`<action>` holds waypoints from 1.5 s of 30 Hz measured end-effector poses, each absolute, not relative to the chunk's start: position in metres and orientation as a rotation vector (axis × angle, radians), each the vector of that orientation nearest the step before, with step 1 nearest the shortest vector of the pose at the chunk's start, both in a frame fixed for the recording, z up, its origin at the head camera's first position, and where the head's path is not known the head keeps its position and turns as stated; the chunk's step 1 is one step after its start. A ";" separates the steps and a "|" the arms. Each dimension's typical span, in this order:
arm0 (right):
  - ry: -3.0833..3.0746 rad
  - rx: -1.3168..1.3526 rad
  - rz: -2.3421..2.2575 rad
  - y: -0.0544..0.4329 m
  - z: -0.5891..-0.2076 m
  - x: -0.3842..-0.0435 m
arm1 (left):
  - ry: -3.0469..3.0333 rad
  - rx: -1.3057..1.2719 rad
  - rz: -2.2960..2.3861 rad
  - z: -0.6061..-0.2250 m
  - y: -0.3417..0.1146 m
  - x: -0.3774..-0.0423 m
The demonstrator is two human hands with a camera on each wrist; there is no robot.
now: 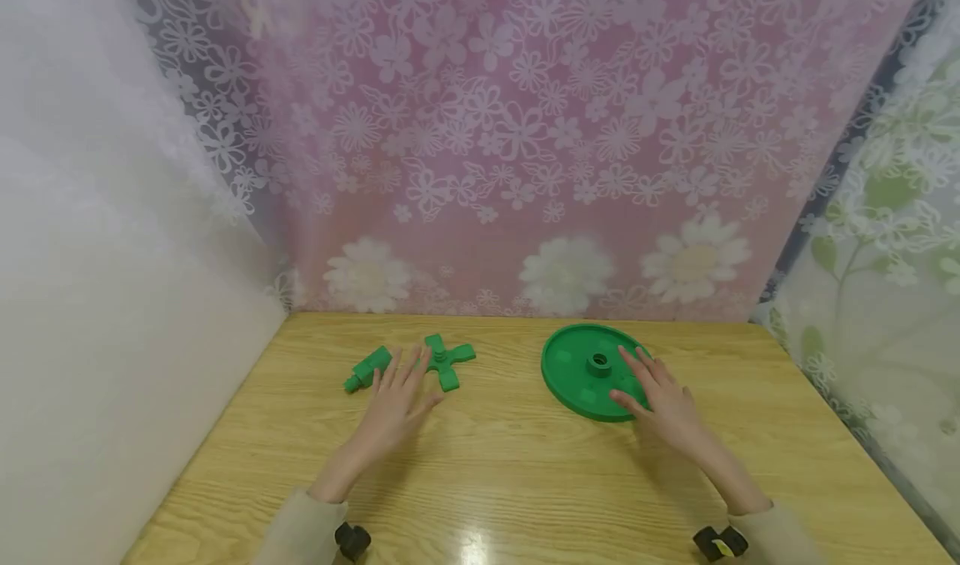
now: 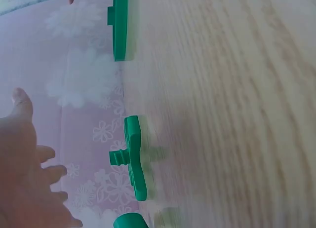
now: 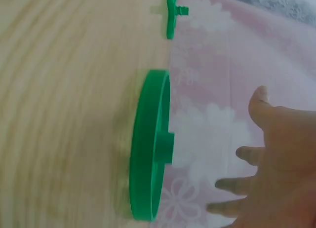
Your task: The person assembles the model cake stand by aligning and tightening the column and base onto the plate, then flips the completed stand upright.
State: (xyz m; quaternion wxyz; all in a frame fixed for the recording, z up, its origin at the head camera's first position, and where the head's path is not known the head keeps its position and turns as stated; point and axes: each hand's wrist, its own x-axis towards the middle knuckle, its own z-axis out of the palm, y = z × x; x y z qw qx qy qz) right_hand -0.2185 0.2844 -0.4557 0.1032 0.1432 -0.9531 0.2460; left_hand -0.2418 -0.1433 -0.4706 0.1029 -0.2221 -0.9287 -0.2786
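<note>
My left hand (image 1: pixel 393 402), fingers spread, hovers above the table near two green pieces. One is a green four-armed cross (image 1: pixel 447 367) with a ridged peg standing up from its middle, plain in the left wrist view. Left of it lies a stubby green post (image 1: pixel 367 370) with a narrower ridged end; my fingers hide part of it. On the right, my right hand (image 1: pixel 667 402) hangs with spread fingers over the near right rim of a round green tray-like disc (image 1: pixel 570 382). The disc has a raised rim and a hollow hub in its centre. Neither hand holds anything.
The pieces lie on a wood-grain table (image 1: pixel 487 482), toward its far edge. A pink flowered cloth (image 1: pixel 480 148) hangs behind it. A pale wall (image 1: pixel 135 257) stands at the left and a leaf-patterned cloth (image 1: pixel 892 298) at the right.
</note>
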 end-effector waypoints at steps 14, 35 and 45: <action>-2.722 0.276 0.992 0.329 -0.445 -0.242 | -2.603 -0.775 -1.285 -0.465 -0.108 -0.285; -2.760 0.020 1.497 0.360 -0.468 -0.280 | -2.475 -0.619 -2.082 -0.478 -0.002 -0.325; -2.757 0.009 1.647 0.368 -0.475 -0.291 | -2.478 -0.350 -2.281 -0.491 0.028 -0.328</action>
